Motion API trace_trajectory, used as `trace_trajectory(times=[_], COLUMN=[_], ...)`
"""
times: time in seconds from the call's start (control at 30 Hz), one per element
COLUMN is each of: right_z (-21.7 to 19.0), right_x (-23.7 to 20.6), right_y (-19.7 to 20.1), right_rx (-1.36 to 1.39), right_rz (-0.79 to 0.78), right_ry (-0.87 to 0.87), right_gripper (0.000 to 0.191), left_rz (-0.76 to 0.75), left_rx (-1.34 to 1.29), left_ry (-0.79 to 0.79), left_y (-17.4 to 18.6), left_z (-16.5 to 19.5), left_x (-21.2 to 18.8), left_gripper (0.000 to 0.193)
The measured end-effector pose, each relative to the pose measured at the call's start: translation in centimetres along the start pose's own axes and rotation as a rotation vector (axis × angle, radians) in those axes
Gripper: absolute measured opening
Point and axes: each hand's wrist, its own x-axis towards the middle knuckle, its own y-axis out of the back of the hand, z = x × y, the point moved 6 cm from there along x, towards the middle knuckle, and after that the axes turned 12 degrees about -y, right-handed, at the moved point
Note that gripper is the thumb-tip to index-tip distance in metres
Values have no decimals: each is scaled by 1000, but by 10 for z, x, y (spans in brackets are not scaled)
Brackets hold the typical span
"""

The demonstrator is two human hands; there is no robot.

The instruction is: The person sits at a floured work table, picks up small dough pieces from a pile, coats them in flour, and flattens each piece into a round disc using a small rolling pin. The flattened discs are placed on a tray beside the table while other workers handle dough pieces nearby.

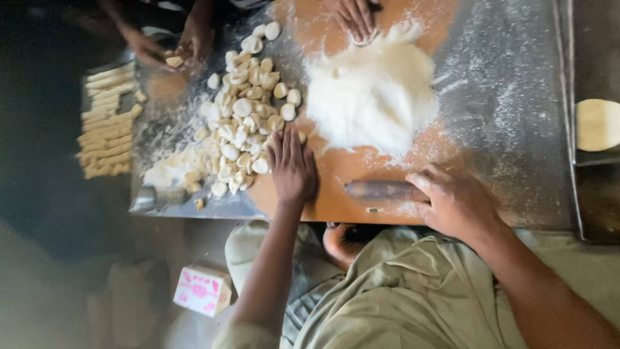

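1. Nearest me, on the floor by my knee, lies a small white box (202, 290) with pink markings, tilted; its print is too blurred to make out.
2. My right hand (454, 201) rests on the round wooden board (336, 194), fingers curled loosely over one end of a rolling pin (381, 190) that lies flat on the floured wood.
3. My left hand (292, 169) lies palm down on the board's edge, fingers straight and close together, gripping nothing; the fingertips touch the near side of the heap of small dough pieces (242, 123).
4. A big mound of flour (373, 95) sits on the board between my hands and the far side.
5. The metal surface (510, 97) under the board is dusted white; a pale round object (597, 124) at the right is cut off by the edge.
6. Farther left, rows of dough strips (106, 123) lie on a tray, blurred.
7. At the far side, another person's hand (354, 18) presses on the flour, and two more hands (171, 48) hold a dough piece; their arms are cut off.
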Motion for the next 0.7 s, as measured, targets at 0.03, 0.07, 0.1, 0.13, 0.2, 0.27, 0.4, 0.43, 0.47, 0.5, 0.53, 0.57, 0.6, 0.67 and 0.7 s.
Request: trace_trajectory(times=[0.03,0.07,0.1,0.13,0.2,0.27,0.4,0.43,0.47,0.5,0.53,0.57,0.6,0.67,0.7], right_z=[1,6,9,13,12,6,-4,-7,-12,-16,-18,-18,-18,-14,-12], right_x=[-1,-1,0,0,5,6,-4,-7,-11,-15,-19,-19,-18,-17,-15], right_y=[4,7,7,10,12,9,-1,-3,-3,-2,-2,-3,-3,-7,-10], right_rx=[-11,-37,-60,-84,-100,-94,96,180,156,136,117,111,104,103,102], right_rz=[62,89,105,138,250,253,67,4,-17,-35,-60,-97,-130,-210,-256], right_ry=[-6,-65,-116,-161,-211,-221,-164,-134,-50,28,102,129,154,156,144], right_gripper=[50,51,52,53,54,55,52,49,47,45,44,42,41,44,49], left_rz=[-30,-33,-45,-40,-27,-60,63,154,172,184,186,186,189,108,33], left_rx=[-55,-132,-203,-268,-253,-248,-387,-444,-466,-486,-510,-500,-490,-470,-455], left_ry=[-29,-66,-91,-122,-123,-90,10,47,-110,-274,-435,-416,-401,-433,-472], left_y=[-3,-2,2,7,18,24,28,28,27,25,22,18,16,12,11], left_z=[5,12,18,24,26,22,16,18,33,52,71,81,91,116,129], left_x=[-19,-34,-49,-54,-45,-29,-6,-6,-5,-5,-5,-2,2,9,10], left_gripper=[59,60,62,63,68,60,28,24,26,28,31,28,26,31,40])
